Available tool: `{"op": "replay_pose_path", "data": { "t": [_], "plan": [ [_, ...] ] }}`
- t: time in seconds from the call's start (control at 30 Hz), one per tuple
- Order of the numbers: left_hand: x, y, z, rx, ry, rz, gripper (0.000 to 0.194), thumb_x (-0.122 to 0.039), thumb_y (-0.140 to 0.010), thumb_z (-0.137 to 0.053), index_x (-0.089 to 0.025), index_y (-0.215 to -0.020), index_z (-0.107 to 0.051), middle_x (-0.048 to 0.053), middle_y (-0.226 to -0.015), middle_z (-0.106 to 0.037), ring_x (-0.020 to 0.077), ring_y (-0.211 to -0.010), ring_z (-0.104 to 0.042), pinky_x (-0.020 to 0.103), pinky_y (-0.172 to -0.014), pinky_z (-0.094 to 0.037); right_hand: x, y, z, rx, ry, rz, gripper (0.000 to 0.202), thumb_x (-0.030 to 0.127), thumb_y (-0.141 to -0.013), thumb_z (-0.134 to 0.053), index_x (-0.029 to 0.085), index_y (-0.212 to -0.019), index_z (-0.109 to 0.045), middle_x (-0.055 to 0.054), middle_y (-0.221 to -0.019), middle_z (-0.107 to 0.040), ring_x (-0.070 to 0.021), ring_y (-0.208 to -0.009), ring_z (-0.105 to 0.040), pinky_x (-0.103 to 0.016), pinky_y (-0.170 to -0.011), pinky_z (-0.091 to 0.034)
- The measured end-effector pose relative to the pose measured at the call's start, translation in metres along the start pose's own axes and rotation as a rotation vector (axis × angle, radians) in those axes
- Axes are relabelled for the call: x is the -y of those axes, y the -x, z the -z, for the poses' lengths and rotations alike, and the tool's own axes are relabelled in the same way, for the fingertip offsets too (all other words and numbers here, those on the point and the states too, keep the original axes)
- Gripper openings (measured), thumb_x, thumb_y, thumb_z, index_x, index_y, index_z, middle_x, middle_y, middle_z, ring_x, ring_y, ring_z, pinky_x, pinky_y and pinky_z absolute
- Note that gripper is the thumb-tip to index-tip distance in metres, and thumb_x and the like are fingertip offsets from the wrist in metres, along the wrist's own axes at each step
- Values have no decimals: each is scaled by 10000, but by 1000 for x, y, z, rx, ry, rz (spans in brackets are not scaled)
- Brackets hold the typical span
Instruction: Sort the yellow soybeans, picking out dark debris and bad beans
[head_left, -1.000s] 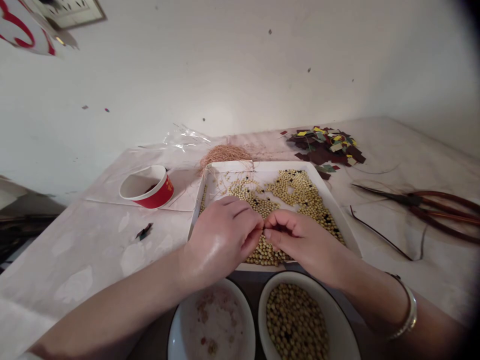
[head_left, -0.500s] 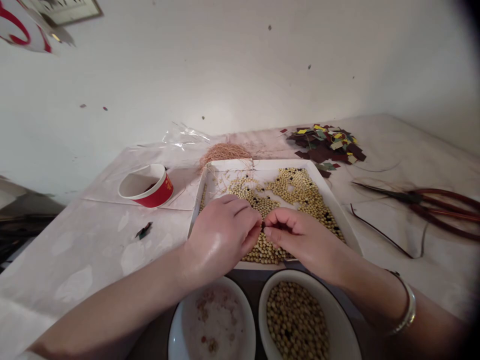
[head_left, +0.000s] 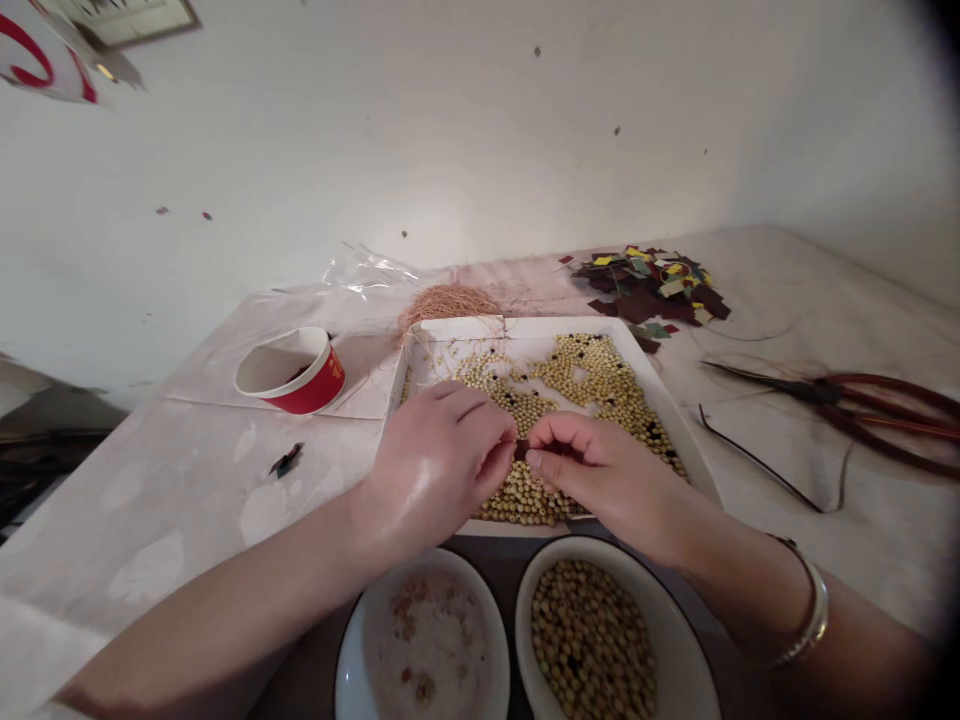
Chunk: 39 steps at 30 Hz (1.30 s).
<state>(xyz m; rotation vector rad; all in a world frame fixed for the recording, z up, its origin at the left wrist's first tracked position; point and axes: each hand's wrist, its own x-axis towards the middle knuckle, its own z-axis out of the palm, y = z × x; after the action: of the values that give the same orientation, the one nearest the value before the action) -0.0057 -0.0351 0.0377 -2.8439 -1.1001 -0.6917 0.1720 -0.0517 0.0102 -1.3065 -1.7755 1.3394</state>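
Note:
Over the white tray [head_left: 679, 400] of pale yellow-green beads [head_left: 592, 375], both hands meet fingertip to fingertip. A small dark brown piece [head_left: 521, 451] shows in the gap between them. My left hand [head_left: 442, 460] is closed, thumb and fingers pinching one end of it. On the other end, the thumb and forefinger of my right hand [head_left: 585, 465] are pressed together, the other fingers curled in. Just below the tray stand a white bowl [head_left: 498, 640] with reddish bits and a second bowl [head_left: 686, 620] holding darker yellow-brown beads.
Large scissors [head_left: 832, 392] and a thin dark strip [head_left: 757, 475] lie at the right. Behind the tray are a coil of copper-coloured strands [head_left: 450, 302] and a pile of coloured scraps [head_left: 645, 285]. A red paper cup [head_left: 311, 388] stands left, a small dark scrap [head_left: 286, 460] before it.
My fingertips have drawn slightly apart, the left hand shifting a little left, and more of the dark brown piece shows between them.

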Motion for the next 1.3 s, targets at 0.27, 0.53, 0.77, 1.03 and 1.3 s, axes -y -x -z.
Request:
{"op": "replay_pose_path", "data": {
  "t": [0.27,0.53,0.77,1.03,1.3],
  "plan": [
    [-30,7,19,242,357,-177,89,-119,-771,-530,-167,-768,-605,-19,-709,-600,99,-676,-507,233,-666,-414,-11,-5,4,-118,-67,21,98,257,-798,-515,193,-726,-498,27,-645,-476,-122,-593,-414,-253,-522,-325],
    [1,1,0,363,8,6,139,-227,-831,-499,-169,-816,-624,39,-786,-617,182,-784,-551,321,-717,-431,-8,-5,2,-126,44,-1,97,235,-803,-486,199,-723,-529,24,-644,-498,-128,-587,-438,-256,-533,-330],
    [4,2,-13,515,-87,-36,150,-206,-798,-503,-169,-707,-616,50,-712,-607,196,-721,-565,323,-649,-435,-8,-6,1,-123,74,-27,109,245,-808,-475,195,-729,-532,29,-614,-477,-121,-556,-413,-251,-502,-310],
    [3,1,-11,489,-98,-8,133,-185,-767,-522,-160,-660,-598,43,-663,-599,190,-679,-564,313,-616,-434,-6,-6,1,-126,90,-30,102,239,-811,-485,186,-739,-533,19,-626,-489,-125,-574,-417,-260,-516,-318],
    [-9,1,10,142,124,-79,149,-210,-841,-490,-164,-739,-588,15,-738,-596,141,-723,-524,292,-699,-422,-2,-2,0,-61,-12,-17,62,215,-783,-501,182,-777,-552,-10,-729,-574,-155,-686,-502,-275,-609,-386]
  ]
}}
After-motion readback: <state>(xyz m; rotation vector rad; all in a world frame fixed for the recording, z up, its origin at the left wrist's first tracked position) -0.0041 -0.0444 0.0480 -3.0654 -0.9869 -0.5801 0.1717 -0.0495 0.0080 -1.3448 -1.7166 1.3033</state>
